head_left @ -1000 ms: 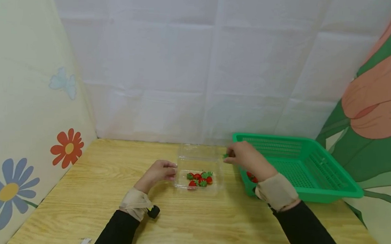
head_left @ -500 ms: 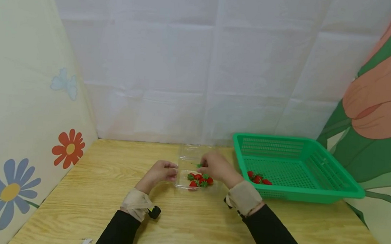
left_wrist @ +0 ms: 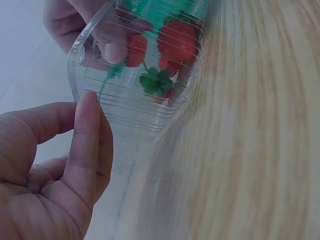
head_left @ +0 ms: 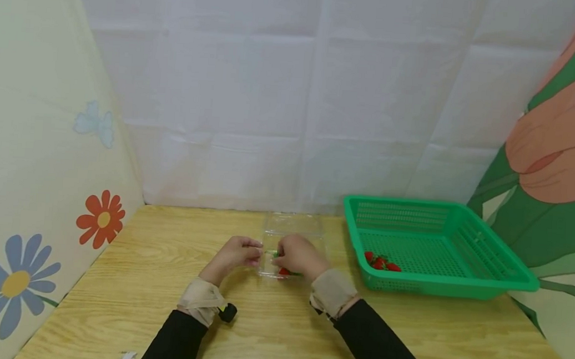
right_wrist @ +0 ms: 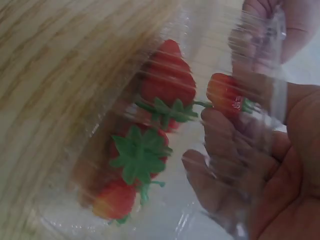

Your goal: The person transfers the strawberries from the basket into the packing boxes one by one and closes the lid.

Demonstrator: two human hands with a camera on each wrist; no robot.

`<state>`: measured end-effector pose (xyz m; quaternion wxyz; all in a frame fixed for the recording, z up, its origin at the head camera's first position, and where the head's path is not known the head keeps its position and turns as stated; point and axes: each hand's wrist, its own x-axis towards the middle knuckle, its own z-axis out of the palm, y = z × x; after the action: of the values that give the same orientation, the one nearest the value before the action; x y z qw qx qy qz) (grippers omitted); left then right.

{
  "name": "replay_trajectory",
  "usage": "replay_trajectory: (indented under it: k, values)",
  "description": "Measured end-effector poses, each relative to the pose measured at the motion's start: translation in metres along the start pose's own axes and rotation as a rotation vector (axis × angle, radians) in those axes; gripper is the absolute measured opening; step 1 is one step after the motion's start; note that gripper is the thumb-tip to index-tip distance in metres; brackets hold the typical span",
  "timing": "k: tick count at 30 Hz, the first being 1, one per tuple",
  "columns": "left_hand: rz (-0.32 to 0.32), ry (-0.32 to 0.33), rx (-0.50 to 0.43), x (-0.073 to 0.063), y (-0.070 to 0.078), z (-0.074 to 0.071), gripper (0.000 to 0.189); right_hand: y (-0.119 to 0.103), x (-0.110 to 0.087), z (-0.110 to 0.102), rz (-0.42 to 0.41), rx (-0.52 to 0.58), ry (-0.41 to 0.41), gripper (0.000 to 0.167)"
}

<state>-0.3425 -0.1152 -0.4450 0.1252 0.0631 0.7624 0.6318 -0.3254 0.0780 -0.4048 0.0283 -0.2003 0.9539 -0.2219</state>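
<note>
A clear plastic clamshell box stands on the wooden table with its lid folded back. My left hand pinches the box's left rim between thumb and fingers. Reaching into the box, my right hand holds a strawberry with a green leafy cap; the left wrist view shows the fingertips on it through the clear wall. Beneath and beside it lie several red strawberries, mostly hidden by the right hand in the head view.
To the right, a green plastic basket holds several strawberries in its near left corner. A white scrap lies at the table's near left. A white sheet hangs behind the table.
My right hand has moved left and down from the basket's left edge into the box, carrying a strawberry. The left hand keeps its place on the rim.
</note>
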Motion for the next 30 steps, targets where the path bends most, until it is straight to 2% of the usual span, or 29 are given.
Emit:
replay_trajectory:
  k: [9,21,30]
  values:
    - [0.0,-0.012,-0.008,0.0,0.001,-0.001,0.031,-0.003,0.003,0.01,-0.038,-0.111,0.008,0.03]
    - [0.007,-0.019,-0.011,-0.002,0.001,-0.002,0.031,-0.008,0.006,0.012,-0.042,-0.232,-0.008,0.04]
    - [0.021,-0.03,-0.026,-0.001,0.001,-0.002,0.03,-0.01,0.011,0.018,0.031,-0.301,-0.091,0.037]
